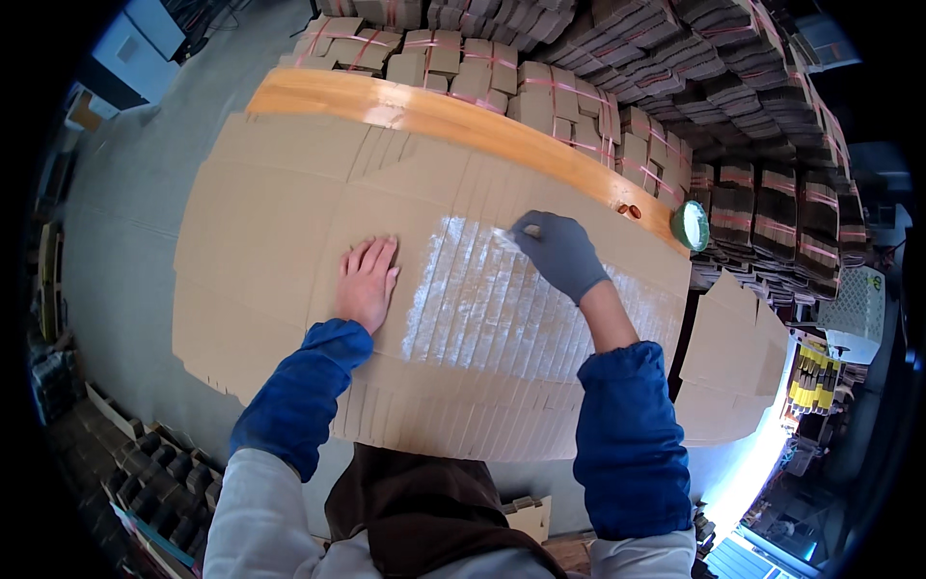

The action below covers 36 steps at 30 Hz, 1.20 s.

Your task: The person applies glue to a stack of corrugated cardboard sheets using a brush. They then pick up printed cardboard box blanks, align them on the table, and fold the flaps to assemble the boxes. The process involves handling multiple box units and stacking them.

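A wide sheet of brown cardboard (260, 222) lies flat in front of me, with parallel creases or cut lines across its middle. Wet-looking white paste (473, 299) is smeared over those strips, from the middle toward the right. My left hand (367, 282), bare, rests flat on the cardboard just left of the smear, fingers stretched out. In a grey glove, my right hand (559, 253) is closed at the far edge of the smear. Something whitish shows at its fingertips, too blurred to name.
Along the far side runs an orange-brown wooden board (463, 124). A green bowl (705, 230) of white paste stands at its right end, near two small brown round pieces (629, 211). Tied cardboard stacks (569, 96) rise behind. Another cardboard piece (733, 347) lies at right.
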### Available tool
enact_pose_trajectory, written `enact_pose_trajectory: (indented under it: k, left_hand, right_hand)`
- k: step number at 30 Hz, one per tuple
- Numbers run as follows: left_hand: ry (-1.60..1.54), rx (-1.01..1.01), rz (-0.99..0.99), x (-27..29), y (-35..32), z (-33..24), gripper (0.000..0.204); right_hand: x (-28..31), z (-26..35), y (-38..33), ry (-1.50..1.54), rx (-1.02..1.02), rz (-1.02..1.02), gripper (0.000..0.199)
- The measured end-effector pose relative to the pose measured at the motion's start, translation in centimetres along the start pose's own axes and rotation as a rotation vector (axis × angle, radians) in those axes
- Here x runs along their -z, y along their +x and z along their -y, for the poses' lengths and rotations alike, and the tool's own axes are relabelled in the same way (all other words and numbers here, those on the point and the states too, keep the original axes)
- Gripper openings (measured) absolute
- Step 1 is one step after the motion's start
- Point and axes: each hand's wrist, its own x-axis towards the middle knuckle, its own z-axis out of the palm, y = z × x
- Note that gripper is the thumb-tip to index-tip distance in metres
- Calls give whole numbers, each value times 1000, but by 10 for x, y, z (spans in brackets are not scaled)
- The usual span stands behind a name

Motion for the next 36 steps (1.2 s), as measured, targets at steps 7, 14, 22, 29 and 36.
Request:
enact_pose_trajectory:
  k: [7, 14, 22, 29, 36]
  left_hand:
    - [-52, -25, 20, -4, 3, -9, 46]
    - [-25, -36, 10, -13, 5, -14, 47]
    - [-41, -35, -12, -15, 2, -5, 47]
    - [28, -73, -71, -15, 2, 3, 45]
    - [-84, -97, 51, -21, 9, 14, 43]
  right_hand:
    - [-42, 4, 8, -36, 164, -130, 15]
    - [21, -128, -93, -169, -263, -293, 16]
    - [11, -102, -84, -143, -232, -304, 15]
    - [-7, -67, -69, -143, -132, -364, 16]
    - [65, -176, -271, 213, -256, -671, 15]
